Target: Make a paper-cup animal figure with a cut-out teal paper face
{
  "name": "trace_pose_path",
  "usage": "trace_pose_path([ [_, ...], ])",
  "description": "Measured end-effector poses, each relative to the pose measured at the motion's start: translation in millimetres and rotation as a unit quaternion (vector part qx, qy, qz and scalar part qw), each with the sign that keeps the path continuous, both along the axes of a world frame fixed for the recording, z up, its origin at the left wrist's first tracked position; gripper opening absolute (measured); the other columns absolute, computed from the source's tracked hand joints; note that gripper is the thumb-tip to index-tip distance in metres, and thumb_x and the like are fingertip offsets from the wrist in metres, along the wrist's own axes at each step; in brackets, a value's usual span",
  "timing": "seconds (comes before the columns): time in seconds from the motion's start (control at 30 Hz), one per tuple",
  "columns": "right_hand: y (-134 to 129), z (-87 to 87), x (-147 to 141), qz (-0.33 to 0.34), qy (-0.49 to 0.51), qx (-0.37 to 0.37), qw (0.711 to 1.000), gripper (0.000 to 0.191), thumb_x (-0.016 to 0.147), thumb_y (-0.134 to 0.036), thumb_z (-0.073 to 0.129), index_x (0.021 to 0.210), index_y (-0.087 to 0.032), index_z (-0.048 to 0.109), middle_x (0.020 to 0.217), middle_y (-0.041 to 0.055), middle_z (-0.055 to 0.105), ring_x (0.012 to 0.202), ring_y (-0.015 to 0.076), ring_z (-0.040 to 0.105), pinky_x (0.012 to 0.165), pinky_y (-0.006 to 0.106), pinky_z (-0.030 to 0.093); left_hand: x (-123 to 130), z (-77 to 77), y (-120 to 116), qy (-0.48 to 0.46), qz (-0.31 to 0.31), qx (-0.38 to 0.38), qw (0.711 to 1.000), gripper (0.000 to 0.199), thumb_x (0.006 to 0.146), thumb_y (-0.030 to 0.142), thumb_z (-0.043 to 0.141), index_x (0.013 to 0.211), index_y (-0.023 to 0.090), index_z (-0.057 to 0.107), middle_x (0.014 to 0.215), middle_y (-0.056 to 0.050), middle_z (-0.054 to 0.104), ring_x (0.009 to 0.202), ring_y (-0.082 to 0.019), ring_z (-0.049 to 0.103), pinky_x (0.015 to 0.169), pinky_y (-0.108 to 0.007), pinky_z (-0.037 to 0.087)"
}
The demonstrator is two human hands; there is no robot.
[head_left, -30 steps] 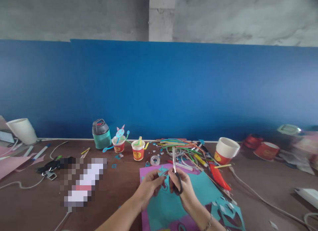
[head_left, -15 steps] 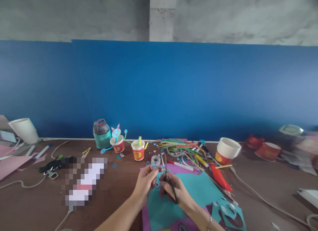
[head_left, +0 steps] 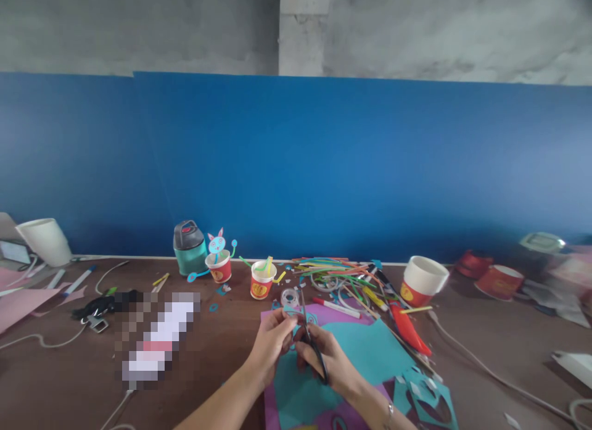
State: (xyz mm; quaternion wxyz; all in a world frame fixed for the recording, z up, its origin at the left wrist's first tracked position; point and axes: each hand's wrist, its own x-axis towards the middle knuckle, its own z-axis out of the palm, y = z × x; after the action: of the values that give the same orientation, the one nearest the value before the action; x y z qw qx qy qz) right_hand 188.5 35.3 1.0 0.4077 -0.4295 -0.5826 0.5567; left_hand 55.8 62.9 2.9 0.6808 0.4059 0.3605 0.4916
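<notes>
1 small paper drawing (head_left: 312, 319) sits pinched in the left hand (head_left: 272, 340) over the near coloured sheets (head_left: 370, 350), the right hand (head_left: 329, 354) gripping scissors (head_left: 306, 324) just beside it. If the paper slips, the blades (head_left: 303, 301) could nick a left fingertip (head_left: 291, 322) — or clip the drawing.

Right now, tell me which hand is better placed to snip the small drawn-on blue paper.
The right hand, likely: it holds the scissors close by the paper, while the left hand appears to be pinching it.

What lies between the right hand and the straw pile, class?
In the head view, a red-capped marker, purple paper and teal paper lie between the right hand and the straw pile.
</notes>
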Motion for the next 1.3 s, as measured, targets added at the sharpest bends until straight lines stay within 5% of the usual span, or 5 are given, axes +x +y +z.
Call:
trace_pose_path([
  [0.8, 4.0, -7.0, 2.8, 0.003, -0.015, -0.011, 1.0, 0.032, 0.072, -0.045, 0.067, 0.069, -0.016, 0.054, 0.038, -0.0079, 0.044, 0.032, 0.0056, 0.038, 0.034, 0.016, 0.029, -6.6, 6.2, 2.8, 0.04, 0.009, 0.05, 0.998, 0.027, 0.067, 0.038, 0.068, 0.061, 0.015, 0.057, 0.037, 0.011, 0.03, 0.035, -0.003, 0.02, 0.039, -0.019, 0.015],
  [1.3, 3.0, -1.1, 1.9, 0.01, -0.02, -0.017, 1.0, 0.04, 0.069, -0.052, 0.068, 0.064, -0.016, 0.052, 0.037, -0.0086, 0.04, 0.031, 0.0044, 0.034, 0.031, 0.016, 0.026, -7.1, 2.0, 6.7, 0.031, 0.019, 0.031, 0.999, 0.028, 0.065, 0.036, 0.067, 0.058, 0.018, 0.045, 0.037, 0.012, 0.03, 0.034, -0.003, 0.018, 0.038, -0.019, 0.012],
])
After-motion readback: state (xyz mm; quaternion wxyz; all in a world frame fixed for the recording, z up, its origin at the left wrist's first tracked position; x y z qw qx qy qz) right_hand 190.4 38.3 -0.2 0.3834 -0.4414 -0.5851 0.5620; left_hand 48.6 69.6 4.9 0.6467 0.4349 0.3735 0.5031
